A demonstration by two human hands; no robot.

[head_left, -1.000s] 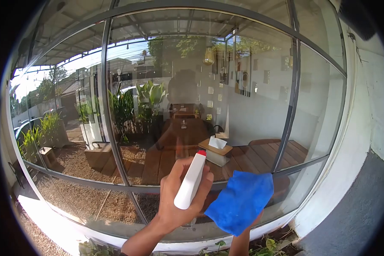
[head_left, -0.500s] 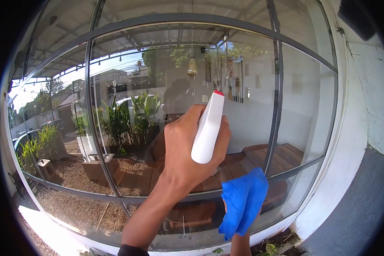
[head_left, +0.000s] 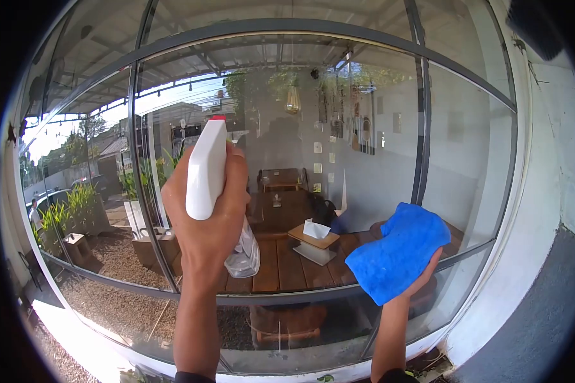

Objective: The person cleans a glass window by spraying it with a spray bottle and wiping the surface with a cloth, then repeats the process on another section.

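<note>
My left hand (head_left: 204,198) is wrapped round the neck of a spray bottle (head_left: 206,172) with a white trigger head and a red nozzle. The nozzle points at the large window pane (head_left: 377,172), and the bottle's clear body shows below my fingers. On the right, my right hand (head_left: 423,276) grips a blue cloth (head_left: 399,252) that drapes over its fingers and hides most of them. The cloth is in front of the lower right part of the glass.
Grey metal bars (head_left: 287,297) divide the window. Behind the glass are a wooden table (head_left: 271,258) and a tissue box (head_left: 313,237). Potted plants and gravel (head_left: 102,293) show at the left. A white wall (head_left: 517,255) borders the right side.
My left hand has moved left with the spray bottle, from mid-pane. My right hand has risen and gone right with the blue cloth. The spray streaks near the nozzle no longer show.
</note>
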